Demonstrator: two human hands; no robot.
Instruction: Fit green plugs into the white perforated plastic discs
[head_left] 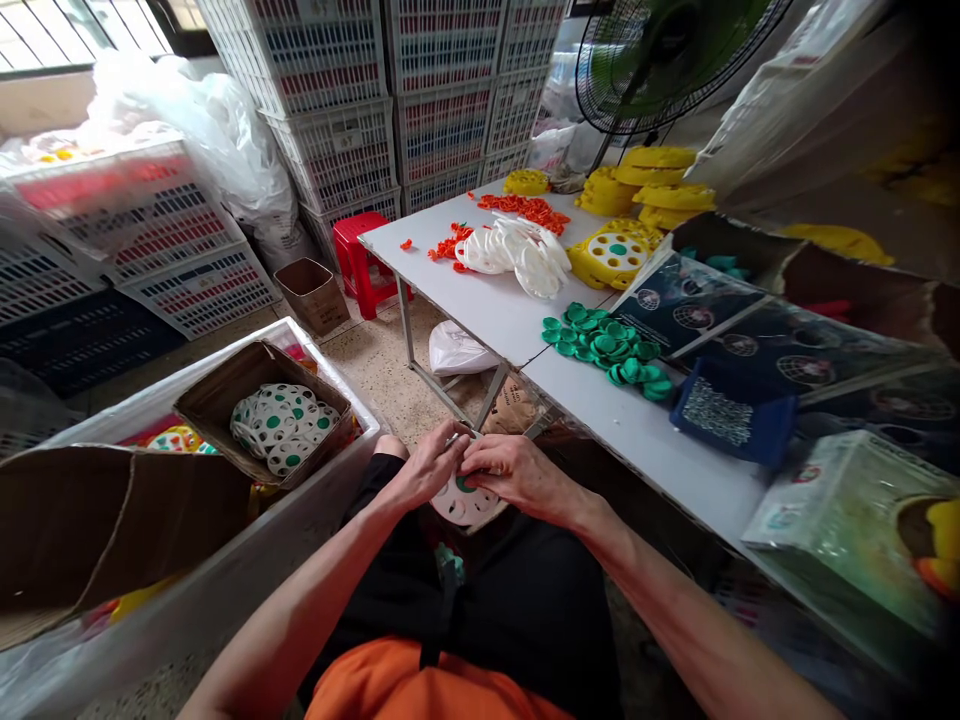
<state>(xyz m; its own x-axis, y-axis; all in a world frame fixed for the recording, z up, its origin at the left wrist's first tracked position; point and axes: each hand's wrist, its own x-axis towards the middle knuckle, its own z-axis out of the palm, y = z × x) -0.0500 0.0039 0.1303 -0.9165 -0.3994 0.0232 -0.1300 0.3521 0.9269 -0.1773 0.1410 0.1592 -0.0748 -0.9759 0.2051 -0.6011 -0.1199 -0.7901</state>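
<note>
A white plastic disc [459, 508] with a ring of round holes and a green round piece [465, 484] at its centre lies low over my lap. My left hand [433, 462] is closed on the disc's left and far side. From the right, my right hand [519, 472] bends its fingers over the same disc, with thumb and fingertips close together near the green piece. The fingertips of both hands nearly meet at the far rim. Whether a small part sits between them is hidden. Under the disc, a brown edge shows.
On the white table [480, 320] lie green caps [607, 345], white discs [514, 250], orange pieces [525, 208], yellow parts [619, 250] and a blue tray [731, 415] of screws. At left, a cardboard box [259, 470] holds finished-looking discs. A red stool [367, 265] stands beyond.
</note>
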